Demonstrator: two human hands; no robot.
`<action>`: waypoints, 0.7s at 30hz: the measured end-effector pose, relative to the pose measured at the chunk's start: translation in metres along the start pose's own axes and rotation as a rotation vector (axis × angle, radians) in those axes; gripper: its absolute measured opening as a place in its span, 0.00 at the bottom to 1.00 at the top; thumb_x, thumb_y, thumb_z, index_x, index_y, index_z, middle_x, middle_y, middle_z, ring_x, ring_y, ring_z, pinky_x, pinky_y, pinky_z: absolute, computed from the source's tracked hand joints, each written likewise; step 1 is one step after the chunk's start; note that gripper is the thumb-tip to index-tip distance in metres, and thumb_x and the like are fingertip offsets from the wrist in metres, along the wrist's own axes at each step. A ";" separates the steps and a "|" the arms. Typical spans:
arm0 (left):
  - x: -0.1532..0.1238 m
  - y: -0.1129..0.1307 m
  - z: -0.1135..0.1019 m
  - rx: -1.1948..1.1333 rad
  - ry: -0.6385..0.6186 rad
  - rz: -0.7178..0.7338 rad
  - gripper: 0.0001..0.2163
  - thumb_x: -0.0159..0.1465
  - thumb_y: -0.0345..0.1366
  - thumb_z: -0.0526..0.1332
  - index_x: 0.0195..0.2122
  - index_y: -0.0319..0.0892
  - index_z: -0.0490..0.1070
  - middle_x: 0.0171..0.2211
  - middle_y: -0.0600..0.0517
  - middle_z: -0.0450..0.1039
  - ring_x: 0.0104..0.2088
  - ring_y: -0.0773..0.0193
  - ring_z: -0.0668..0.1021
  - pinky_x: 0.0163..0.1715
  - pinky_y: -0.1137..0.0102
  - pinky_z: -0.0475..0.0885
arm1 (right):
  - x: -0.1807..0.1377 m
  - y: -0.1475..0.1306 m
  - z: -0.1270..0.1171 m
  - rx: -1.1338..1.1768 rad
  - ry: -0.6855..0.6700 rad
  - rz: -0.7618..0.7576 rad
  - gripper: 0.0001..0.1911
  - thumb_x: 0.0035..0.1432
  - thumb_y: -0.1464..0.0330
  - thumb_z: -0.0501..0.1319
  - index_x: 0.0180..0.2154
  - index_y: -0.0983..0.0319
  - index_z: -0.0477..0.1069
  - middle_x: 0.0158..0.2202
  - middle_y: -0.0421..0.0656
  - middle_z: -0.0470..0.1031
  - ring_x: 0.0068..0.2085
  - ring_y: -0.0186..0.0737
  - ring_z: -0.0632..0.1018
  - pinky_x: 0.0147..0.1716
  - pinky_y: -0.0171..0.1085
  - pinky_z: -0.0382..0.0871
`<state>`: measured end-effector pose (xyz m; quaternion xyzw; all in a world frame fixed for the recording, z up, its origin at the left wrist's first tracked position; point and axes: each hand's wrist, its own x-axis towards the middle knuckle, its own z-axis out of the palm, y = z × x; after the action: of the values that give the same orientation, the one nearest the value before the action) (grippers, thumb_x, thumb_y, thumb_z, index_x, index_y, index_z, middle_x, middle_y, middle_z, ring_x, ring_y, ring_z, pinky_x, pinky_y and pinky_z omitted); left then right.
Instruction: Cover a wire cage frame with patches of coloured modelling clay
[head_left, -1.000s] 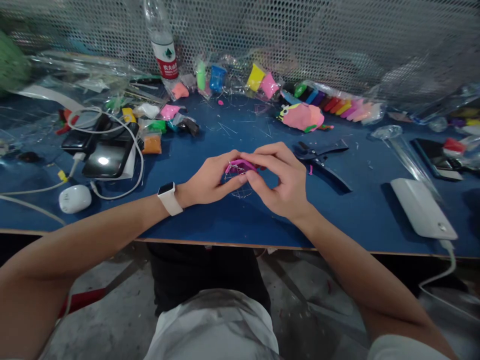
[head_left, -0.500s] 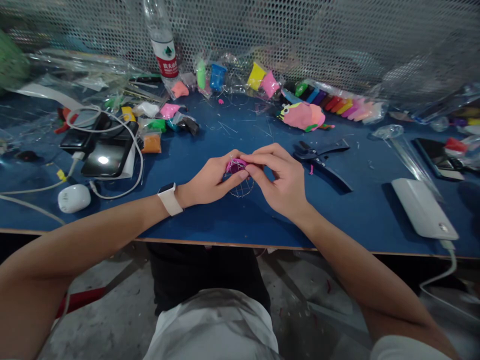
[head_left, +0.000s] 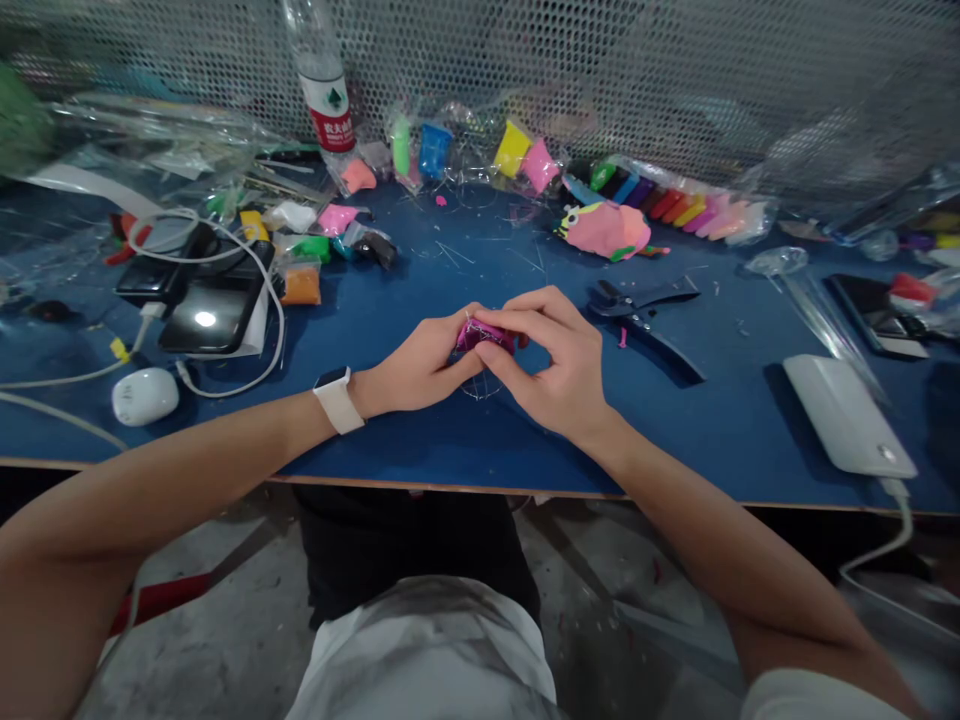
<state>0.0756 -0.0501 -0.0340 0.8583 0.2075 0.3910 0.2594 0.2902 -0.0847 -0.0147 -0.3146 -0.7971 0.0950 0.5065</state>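
Observation:
A small cage-like frame of thin wire (head_left: 481, 386) is held between my hands above the blue table. Magenta clay (head_left: 472, 335) covers its upper part, with wire ends poking out. My left hand (head_left: 420, 365) is closed around the frame's left side, thumb in front and fingers behind. My right hand (head_left: 559, 360) pinches the magenta clay from the right with thumb and index finger. The fingers hide part of the clay and the frame's far side. Pliers (head_left: 649, 320) with dark handles lie on the table right of my right hand.
A pink clay fish (head_left: 607, 230) rests behind the pliers, before a row of coloured clay sticks (head_left: 667, 205). A bottle (head_left: 328, 100) and bagged clay (head_left: 435, 152) stand along the mesh. Cabled black devices (head_left: 214, 310) lie left; a white power bank (head_left: 847, 415) lies right.
My right thumb and fingers have shifted slightly on the clay. More magenta now shows across the frame's top and beyond my right fingers. The left hand has barely moved.

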 end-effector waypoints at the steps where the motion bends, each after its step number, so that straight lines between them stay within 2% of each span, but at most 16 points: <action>1: 0.000 0.000 0.000 0.004 -0.001 -0.001 0.15 0.85 0.48 0.54 0.50 0.43 0.73 0.41 0.48 0.79 0.32 0.65 0.78 0.34 0.69 0.72 | 0.000 0.000 0.000 0.009 0.006 0.001 0.10 0.76 0.63 0.70 0.55 0.52 0.88 0.46 0.45 0.82 0.45 0.45 0.84 0.45 0.48 0.85; 5: 0.000 0.002 0.000 -0.019 0.001 -0.013 0.14 0.85 0.47 0.54 0.52 0.43 0.73 0.44 0.47 0.80 0.35 0.64 0.80 0.37 0.68 0.74 | -0.001 0.000 0.002 0.020 -0.010 0.039 0.10 0.77 0.63 0.69 0.55 0.50 0.88 0.47 0.45 0.82 0.44 0.44 0.83 0.43 0.47 0.84; 12: 0.000 0.001 -0.003 -0.033 0.022 -0.102 0.13 0.84 0.47 0.56 0.52 0.44 0.72 0.38 0.51 0.79 0.31 0.64 0.78 0.33 0.68 0.71 | -0.002 -0.001 0.005 -0.009 0.050 -0.009 0.14 0.76 0.66 0.69 0.59 0.52 0.85 0.49 0.46 0.84 0.47 0.46 0.85 0.47 0.48 0.87; 17: 0.001 0.004 -0.005 -0.056 0.064 -0.174 0.15 0.84 0.49 0.57 0.53 0.44 0.75 0.41 0.49 0.82 0.36 0.62 0.81 0.38 0.67 0.74 | -0.003 0.001 0.003 0.002 0.008 0.022 0.15 0.75 0.64 0.69 0.59 0.50 0.85 0.53 0.47 0.84 0.51 0.49 0.85 0.47 0.51 0.88; 21: 0.003 0.008 -0.006 -0.110 0.105 -0.217 0.17 0.84 0.51 0.57 0.54 0.43 0.76 0.48 0.47 0.85 0.43 0.61 0.84 0.47 0.65 0.79 | -0.004 0.003 0.002 0.012 0.026 0.093 0.15 0.71 0.63 0.71 0.58 0.52 0.84 0.52 0.47 0.84 0.45 0.47 0.85 0.43 0.51 0.88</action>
<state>0.0734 -0.0530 -0.0240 0.7936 0.2907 0.4160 0.3358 0.2908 -0.0841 -0.0206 -0.3493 -0.7744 0.1191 0.5140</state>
